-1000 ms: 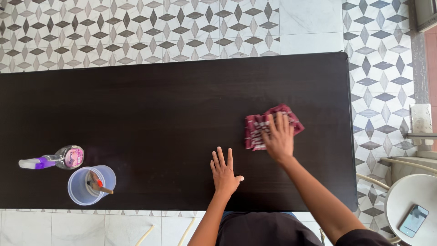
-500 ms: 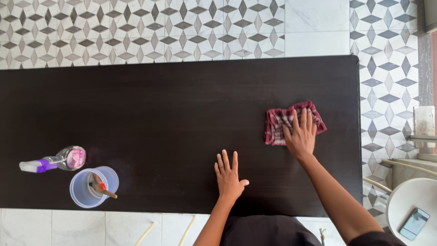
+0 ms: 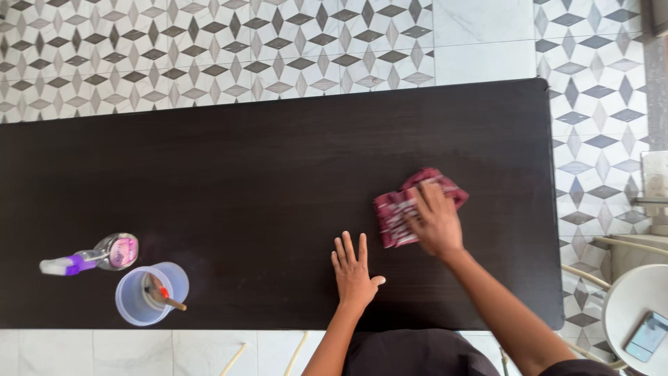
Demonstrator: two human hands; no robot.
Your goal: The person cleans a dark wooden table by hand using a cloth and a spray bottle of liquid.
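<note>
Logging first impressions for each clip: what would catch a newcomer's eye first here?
The long dark table fills the view over a patterned tile floor. Near its right end the right hand presses on a red checked cloth, while the left hand lies flat beside it. A spray bottle and plastic cup sit at the left.

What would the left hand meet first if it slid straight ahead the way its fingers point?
Nothing nearby: the left hand points across bare dark table; the red cloth lies just right of that line, so it likely passes clear.

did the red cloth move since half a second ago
Yes. The red checked cloth under the right hand has slid left, away from the right end of the dark table and nearer the left hand, which lies flat.
</note>
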